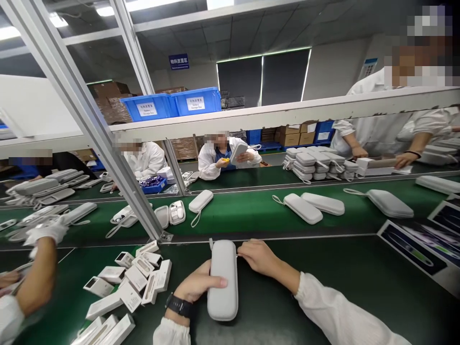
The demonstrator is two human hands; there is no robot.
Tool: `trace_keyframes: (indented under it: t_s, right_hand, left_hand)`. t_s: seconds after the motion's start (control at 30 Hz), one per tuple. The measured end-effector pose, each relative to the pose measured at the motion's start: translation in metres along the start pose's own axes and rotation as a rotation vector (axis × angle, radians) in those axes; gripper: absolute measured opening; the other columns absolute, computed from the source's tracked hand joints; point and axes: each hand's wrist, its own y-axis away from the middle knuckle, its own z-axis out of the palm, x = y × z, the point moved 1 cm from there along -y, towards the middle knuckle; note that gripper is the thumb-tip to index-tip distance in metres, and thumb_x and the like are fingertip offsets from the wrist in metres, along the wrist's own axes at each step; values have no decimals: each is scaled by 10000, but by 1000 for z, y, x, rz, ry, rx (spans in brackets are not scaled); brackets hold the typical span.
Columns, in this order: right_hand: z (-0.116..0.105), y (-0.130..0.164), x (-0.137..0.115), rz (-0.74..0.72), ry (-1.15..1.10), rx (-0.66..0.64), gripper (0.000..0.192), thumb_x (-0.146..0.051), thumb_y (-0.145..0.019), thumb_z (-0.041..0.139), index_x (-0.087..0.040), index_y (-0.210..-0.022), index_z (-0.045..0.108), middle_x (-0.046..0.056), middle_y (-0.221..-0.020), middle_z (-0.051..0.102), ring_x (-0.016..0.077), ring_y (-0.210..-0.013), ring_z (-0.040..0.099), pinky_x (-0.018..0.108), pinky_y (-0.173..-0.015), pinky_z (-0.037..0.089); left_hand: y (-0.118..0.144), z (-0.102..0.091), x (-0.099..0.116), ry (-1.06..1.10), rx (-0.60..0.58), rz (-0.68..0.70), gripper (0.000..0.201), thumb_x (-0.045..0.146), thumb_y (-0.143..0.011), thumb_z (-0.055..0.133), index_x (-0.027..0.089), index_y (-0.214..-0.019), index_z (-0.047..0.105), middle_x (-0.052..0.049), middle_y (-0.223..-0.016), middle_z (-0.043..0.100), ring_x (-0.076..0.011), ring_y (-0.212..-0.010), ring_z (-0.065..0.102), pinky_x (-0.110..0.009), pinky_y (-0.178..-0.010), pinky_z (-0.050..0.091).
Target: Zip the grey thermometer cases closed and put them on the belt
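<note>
The pale grey case (223,287) is at lower centre of the frame, over the green tabletop (287,311); your left hand (196,286) is curled round its left side, thumb across the front, and your right hand (259,258) has its fingertips pinched together at the upper right edge, seemingly on a tiny zip pull (237,255). Expect it light, firm-shelled and not very slippery; hold the long sides. Small boxes (134,278) crowd the lower left, a metal rail (273,238) bounds the far side, and more room lies rightward
</note>
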Motion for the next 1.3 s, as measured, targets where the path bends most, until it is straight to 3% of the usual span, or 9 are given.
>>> trace_keyframes:
  t_s: [0.13,0.37,0.57,0.7,0.83,0.97,1.07,1.2,1.3]
  right_hand:
    - [-11,2,-3,-74,-14,-32,239,-207,-1026,412,-196,-904,618,2,-718,589,137,-631,487,294,-640,307]
    - [-12,7,-6,26,128,-29,232,-158,-960,430,-187,-765,553,13,-735,558,145,-616,415,306,-632,275]
    - [-16,6,12,-7,109,-91,189,-152,-950,451,-194,-798,555,-3,-745,548,135,-622,422,287,-639,277]
    - [-16,8,7,-22,97,-95,182,-166,-954,455,-193,-803,553,-3,-752,540,137,-614,394,290,-644,278]
    - [-15,8,4,17,148,-71,191,-162,-944,451,-188,-779,542,3,-761,532,139,-605,366,301,-644,266]
    - [-19,6,10,-51,132,-120,190,-164,-943,445,-191,-782,542,-3,-750,529,136,-603,377,301,-637,260]
    - [-21,8,-1,-67,123,-119,184,-168,-940,446,-194,-783,539,3,-752,540,143,-614,397,308,-644,272]
    - [-18,14,-32,-78,99,-168,139,-204,-930,481,-203,-804,540,11,-783,569,149,-630,432,315,-670,296]
    - [-18,13,-34,-80,107,-184,131,-215,-933,493,-204,-813,545,8,-793,580,143,-626,440,315,-683,295]
  left_hand:
    - [6,-4,1,-59,-142,-33,764,253,-467,937,154,-1177,671,-62,-1006,713,-223,-879,627,-324,-797,484]
    - [-2,25,3,32,112,91,529,296,-604,886,147,-1082,714,-85,-951,715,-209,-804,639,-287,-731,489]
    - [5,22,9,-61,52,-7,566,232,-592,897,153,-1120,708,-80,-972,724,-211,-836,646,-281,-761,497]
    - [11,14,11,-77,38,-14,588,223,-571,901,154,-1122,710,-71,-955,722,-210,-831,642,-282,-754,501]
    - [9,17,9,-19,67,1,621,261,-599,885,158,-1179,688,-79,-983,717,-204,-813,641,-283,-737,507]
    - [10,20,12,-86,43,-17,548,221,-603,881,147,-1117,708,-82,-972,716,-210,-837,639,-275,-740,504]
    - [11,19,12,-99,7,-6,563,188,-576,890,148,-1109,713,-71,-943,715,-208,-833,630,-268,-737,499]
    - [7,19,6,41,122,24,546,244,-599,885,136,-1104,708,-81,-906,717,-205,-758,637,-272,-692,498]
    - [2,26,3,109,153,52,526,240,-597,888,126,-1078,709,-101,-911,721,-218,-756,650,-294,-702,511]
